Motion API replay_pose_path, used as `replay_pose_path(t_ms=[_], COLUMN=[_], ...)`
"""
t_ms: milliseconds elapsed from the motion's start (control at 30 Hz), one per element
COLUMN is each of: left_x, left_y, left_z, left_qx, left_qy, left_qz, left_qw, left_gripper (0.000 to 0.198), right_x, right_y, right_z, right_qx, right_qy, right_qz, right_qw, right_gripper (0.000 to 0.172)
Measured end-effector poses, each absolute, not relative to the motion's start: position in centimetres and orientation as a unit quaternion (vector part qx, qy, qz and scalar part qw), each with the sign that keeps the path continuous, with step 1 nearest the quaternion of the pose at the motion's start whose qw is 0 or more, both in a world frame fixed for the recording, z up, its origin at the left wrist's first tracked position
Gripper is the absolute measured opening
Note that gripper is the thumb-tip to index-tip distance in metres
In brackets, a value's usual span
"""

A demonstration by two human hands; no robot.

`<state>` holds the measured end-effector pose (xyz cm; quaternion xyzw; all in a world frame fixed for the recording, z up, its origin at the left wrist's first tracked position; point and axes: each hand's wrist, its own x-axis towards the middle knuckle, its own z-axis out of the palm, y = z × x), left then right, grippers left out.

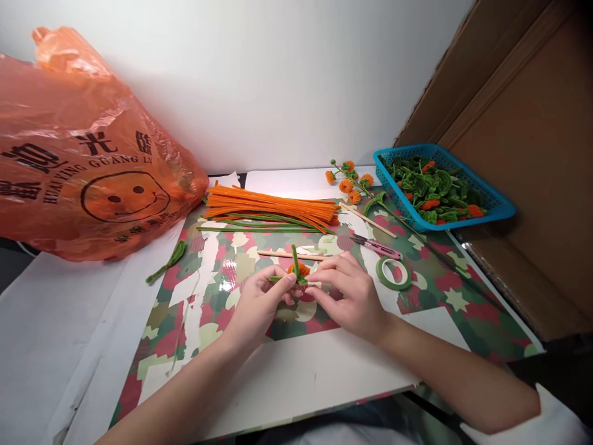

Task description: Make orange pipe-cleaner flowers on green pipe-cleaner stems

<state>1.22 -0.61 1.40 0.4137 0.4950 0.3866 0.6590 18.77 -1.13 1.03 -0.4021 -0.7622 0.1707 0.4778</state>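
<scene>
Between my hands is a small orange pipe-cleaner flower (303, 270) with green pipe-cleaner pieces, one pointing straight up. My left hand (265, 296) pinches its green base between thumb and fingers. My right hand (349, 293) has its thumb and fingertips closed at the flower's right side, touching the green part; the exact grip is partly hidden. Just behind lies a thin wooden stick (282, 254). Farther back is a bundle of orange pipe cleaners (273, 205), with green pipe cleaners (264, 228) along its near side.
Right of my hands lie pink-handled scissors (380, 246), a roll of green tape (393, 273) and another stick (370, 221). A finished flower stem (365, 185) leans by a blue basket (445, 224) of green and orange pieces. An orange plastic bag (106, 154) bulges left, near a green leaf (169, 261). Cardboard (523, 154) stands right.
</scene>
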Motion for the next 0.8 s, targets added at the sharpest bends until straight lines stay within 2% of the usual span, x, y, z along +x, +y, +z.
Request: replay_pose_path(t_ms=[100,233,433,567,633,800], left_x=[1.3,1.6,1.9,1.7,1.8,1.8], left_y=[-0.8,-1.3,-1.7,-1.7,-1.7,-1.7], left_z=[1.4,1.7,1.7,1.7,1.8,1.7], left_qx=[0.405,0.409,0.406,0.409,0.417,0.435], left_qy=[0.495,0.505,0.497,0.486,0.479,0.493], left_qz=[0.37,0.375,0.405,0.412,0.424,0.411], left_qw=[0.674,0.661,0.651,0.653,0.646,0.631], left_gripper=[0.029,0.03,0.03,0.029,0.027,0.028], right_x=[18.7,18.5,18.3,18.1,18.1,18.5], right_y=[-1.2,-1.3,-1.4,-1.3,-1.2,-1.1], right_z=[0.8,0.8,1.0,1.1,1.0,0.6], right_qx=[-0.401,-0.394,-0.393,-0.412,-0.421,-0.404], right_qy=[-0.801,-0.817,-0.801,-0.765,-0.746,-0.786], right_qz=[0.074,0.02,0.027,0.128,0.167,0.07], right_qw=[0.438,0.42,0.45,0.478,0.489,0.463], right_gripper=[0.009,0.016,0.014,0.005,0.008,0.005])
